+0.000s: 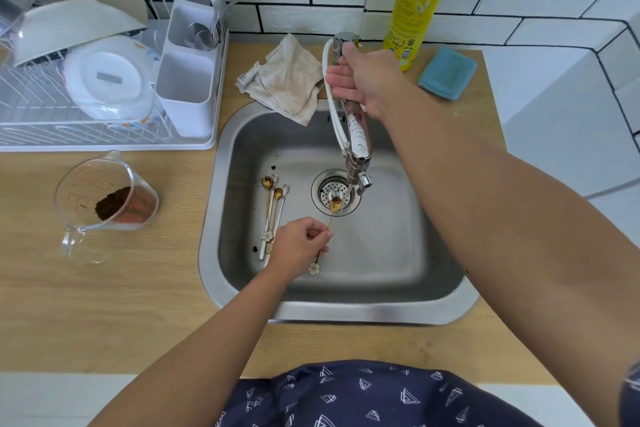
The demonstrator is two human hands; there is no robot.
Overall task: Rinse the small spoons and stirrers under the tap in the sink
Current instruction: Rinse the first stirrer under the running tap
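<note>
My left hand [302,242] pinches the thin handle of a small gold spoon [335,205] with a white flower charm at its end. Its bowl sits under the chrome tap [356,146], over the drain strainer [329,189]. A thin stream of water seems to run onto it. My right hand [360,80] rests on the tap's lever at the back of the steel sink [381,253]. More gold spoons and white stirrers [273,211] lie together on the sink floor, left of the drain.
A glass measuring jug [104,201] with brown powder stands on the wooden counter at left. The dish rack [104,80] with bowls and a cutlery holder is behind it. A beige cloth [291,80], a yellow dish-soap bottle [420,3] and a blue sponge [446,73] sit behind the sink.
</note>
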